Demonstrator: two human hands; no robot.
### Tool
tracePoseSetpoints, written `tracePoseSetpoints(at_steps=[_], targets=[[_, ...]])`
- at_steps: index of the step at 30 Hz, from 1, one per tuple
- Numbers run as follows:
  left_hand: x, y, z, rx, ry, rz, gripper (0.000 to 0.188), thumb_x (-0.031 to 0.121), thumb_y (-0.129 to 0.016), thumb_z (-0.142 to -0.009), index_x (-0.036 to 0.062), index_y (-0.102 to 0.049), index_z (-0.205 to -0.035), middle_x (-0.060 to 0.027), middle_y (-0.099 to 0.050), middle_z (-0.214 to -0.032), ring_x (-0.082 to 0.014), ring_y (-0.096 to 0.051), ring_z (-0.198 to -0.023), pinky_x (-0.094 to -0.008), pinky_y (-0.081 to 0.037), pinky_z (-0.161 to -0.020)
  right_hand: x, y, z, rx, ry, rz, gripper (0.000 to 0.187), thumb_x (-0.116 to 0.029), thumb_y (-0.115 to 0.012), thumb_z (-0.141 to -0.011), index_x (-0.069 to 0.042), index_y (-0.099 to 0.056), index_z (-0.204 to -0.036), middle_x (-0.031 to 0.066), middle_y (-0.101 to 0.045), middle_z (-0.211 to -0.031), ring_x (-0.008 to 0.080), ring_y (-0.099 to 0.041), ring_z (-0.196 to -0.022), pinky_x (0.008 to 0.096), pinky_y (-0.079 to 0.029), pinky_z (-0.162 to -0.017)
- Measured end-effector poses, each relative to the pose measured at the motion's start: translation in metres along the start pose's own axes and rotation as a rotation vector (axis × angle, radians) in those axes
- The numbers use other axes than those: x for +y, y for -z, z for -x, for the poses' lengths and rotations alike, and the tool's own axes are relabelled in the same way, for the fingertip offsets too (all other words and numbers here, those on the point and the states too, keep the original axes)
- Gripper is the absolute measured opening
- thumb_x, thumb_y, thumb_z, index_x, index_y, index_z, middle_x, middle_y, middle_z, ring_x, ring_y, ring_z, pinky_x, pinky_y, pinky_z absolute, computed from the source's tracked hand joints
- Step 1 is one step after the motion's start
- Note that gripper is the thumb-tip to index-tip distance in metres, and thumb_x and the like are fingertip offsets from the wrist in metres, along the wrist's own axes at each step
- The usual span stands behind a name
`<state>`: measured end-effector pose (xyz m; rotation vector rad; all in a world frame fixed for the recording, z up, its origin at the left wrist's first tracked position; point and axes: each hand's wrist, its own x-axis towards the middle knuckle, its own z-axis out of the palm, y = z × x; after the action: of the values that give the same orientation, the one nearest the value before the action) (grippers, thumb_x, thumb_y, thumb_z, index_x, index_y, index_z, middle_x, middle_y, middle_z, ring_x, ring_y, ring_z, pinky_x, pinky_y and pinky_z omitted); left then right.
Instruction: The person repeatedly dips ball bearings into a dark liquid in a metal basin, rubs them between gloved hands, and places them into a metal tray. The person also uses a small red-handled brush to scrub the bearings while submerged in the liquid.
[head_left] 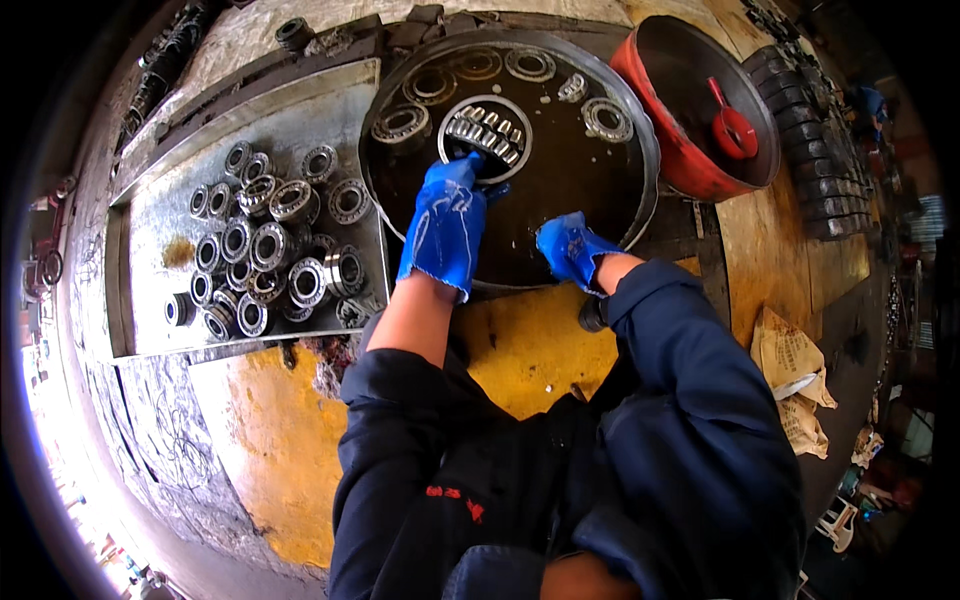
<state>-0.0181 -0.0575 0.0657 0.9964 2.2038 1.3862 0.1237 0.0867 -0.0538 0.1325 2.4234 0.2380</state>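
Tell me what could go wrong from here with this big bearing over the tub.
The big bearing in the left hand could slip, since the blue glove looks slick. If it drops, the dark liquid in the tub might splash the bare forearm above that glove. In the tray, the heaped bearings could perhaps shift or tumble if bumped.

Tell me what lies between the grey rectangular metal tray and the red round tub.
In the head view: a round, dark metal basin, with the blue-gloved left hand over it.
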Motion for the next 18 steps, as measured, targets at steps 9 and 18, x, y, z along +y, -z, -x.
tracePoseSetpoints(at_steps=[9,18], targets=[[-0.058,-0.038,-0.055,0.103,0.534,1.068,0.031,0.000,-0.066,-0.087,0.0038,-0.062,-0.117,-0.0173,-0.070,-0.106,-0.0351,-0.071,-0.091,-0.0550,-0.063,-0.069,0.050,-0.038,-0.016,0.344,-0.311,-0.374,0.025,-0.022,-0.072,-0.080,-0.015,-0.075,-0.104,0.0082,-0.074,-0.101,0.0294,-0.072,-0.092,0.0446,-0.055,-0.072],[-0.029,-0.023,-0.037,0.133,0.601,0.488,0.039,0.015,-0.074,-0.082,0.0006,-0.060,-0.115,-0.0180,-0.070,-0.100,-0.0309,-0.071,-0.085,-0.0436,-0.061,-0.065,0.096,0.011,0.052,0.915,-0.297,-1.843,0.022,-0.022,-0.067,-0.094,-0.006,-0.072,-0.108,0.0030,-0.071,-0.090,0.0108,-0.065,-0.079,0.0279,-0.051,-0.071]])
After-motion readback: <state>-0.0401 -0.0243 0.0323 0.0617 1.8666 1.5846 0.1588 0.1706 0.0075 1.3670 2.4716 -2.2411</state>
